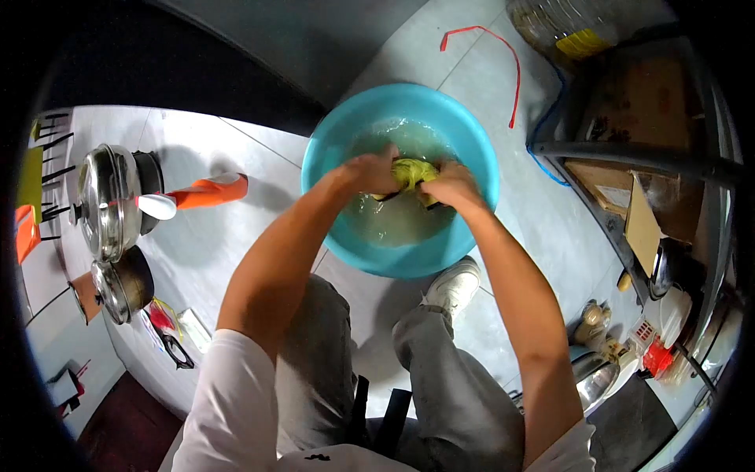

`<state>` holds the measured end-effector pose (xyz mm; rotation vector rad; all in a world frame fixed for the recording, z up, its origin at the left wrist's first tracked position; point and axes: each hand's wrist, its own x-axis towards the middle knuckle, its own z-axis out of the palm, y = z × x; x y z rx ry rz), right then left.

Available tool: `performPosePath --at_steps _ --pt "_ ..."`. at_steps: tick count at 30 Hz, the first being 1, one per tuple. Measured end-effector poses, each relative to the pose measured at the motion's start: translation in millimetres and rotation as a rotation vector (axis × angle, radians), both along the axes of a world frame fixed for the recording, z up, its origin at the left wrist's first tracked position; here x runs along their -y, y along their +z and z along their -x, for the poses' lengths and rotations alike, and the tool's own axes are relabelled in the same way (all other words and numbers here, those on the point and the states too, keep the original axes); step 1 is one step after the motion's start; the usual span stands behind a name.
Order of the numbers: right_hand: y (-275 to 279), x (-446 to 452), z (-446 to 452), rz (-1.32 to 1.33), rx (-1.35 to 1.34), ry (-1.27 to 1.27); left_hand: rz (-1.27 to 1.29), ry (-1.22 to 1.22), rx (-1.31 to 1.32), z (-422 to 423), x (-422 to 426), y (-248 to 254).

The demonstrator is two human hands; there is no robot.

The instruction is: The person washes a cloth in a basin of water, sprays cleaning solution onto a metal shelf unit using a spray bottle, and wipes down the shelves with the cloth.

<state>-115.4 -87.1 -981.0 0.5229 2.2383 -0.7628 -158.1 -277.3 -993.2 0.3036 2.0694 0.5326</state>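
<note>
A turquoise basin point(472, 122) stands on the floor in front of me, holding cloudy water point(397, 226). Over its middle, a bunched yellow-green cloth point(414, 171) with dark edges stretches between my two hands. My left hand point(373, 173) is closed around the cloth's left end. The other end is gripped by my right hand point(454, 185), its fingers curled and partly out of sight. Both hands are at about the water's surface; whether the cloth's underside is in the water I cannot tell.
My white shoe point(456, 285) is close to the basin's near rim. To the left are an orange bottle point(208, 191), a lidded pot point(106, 200) and a smaller pot point(126, 285). A red strip point(515, 71) lies on the floor near a dark shelf point(629, 152) with cardboard boxes.
</note>
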Motion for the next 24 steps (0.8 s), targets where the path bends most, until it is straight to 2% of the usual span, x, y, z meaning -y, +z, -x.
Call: performPosePath --at_steps 1,2,3,4,6,7,10,11,14,17,20,23,24 --pt "33.7 -2.0 -1.2 0.077 0.072 -0.055 0.155 -0.129 -0.09 -5.6 5.5 -2.1" --pt "52.7 -6.2 -2.3 0.153 0.143 -0.109 0.208 -0.215 -0.124 -8.6 7.3 10.9" --pt "39.1 -13.1 -8.1 0.199 0.123 -0.084 0.262 -0.298 -0.161 -10.4 9.2 34.8" --pt "38.2 -7.6 -15.0 0.09 -0.058 0.023 0.318 -0.379 -0.194 -15.2 12.5 48.6" --pt "39.2 2.0 -41.5 -0.129 -0.407 0.234 0.316 -0.459 -0.323 -32.4 13.6 43.8" --pt "30.6 10.4 -51.5 -0.107 -0.382 0.304 0.312 -0.501 -0.393 -38.8 11.7 37.3" --pt "-15.8 24.5 -75.1 -0.339 -0.701 0.684 0.226 -0.463 -0.625 -59.2 7.5 -16.4" --pt "-40.8 26.0 -80.5 -0.432 -0.738 0.726 0.259 -0.52 -0.591 -55.5 3.2 -3.7" --pt "-35.3 23.5 -74.9 -0.359 -0.578 0.739 0.272 -0.622 -0.667 -51.9 1.9 -20.2" --pt "-35.2 14.8 -66.5 -0.286 -0.489 0.761 0.184 -0.568 -0.57 -42.8 -0.8 -20.5" --pt "-42.9 15.4 -69.7 -0.226 -0.65 0.657 0.415 -0.638 -0.256 -35.0 -18.1 -15.1" --pt "-114.4 29.5 -78.8 -0.509 -0.812 0.499 0.547 -0.868 -0.57 -45.0 -25.1 -14.2" --pt "-98.8 34.9 -71.2 -0.437 -0.72 0.391 0.526 -0.809 -0.597 -45.5 -28.8 -22.0"
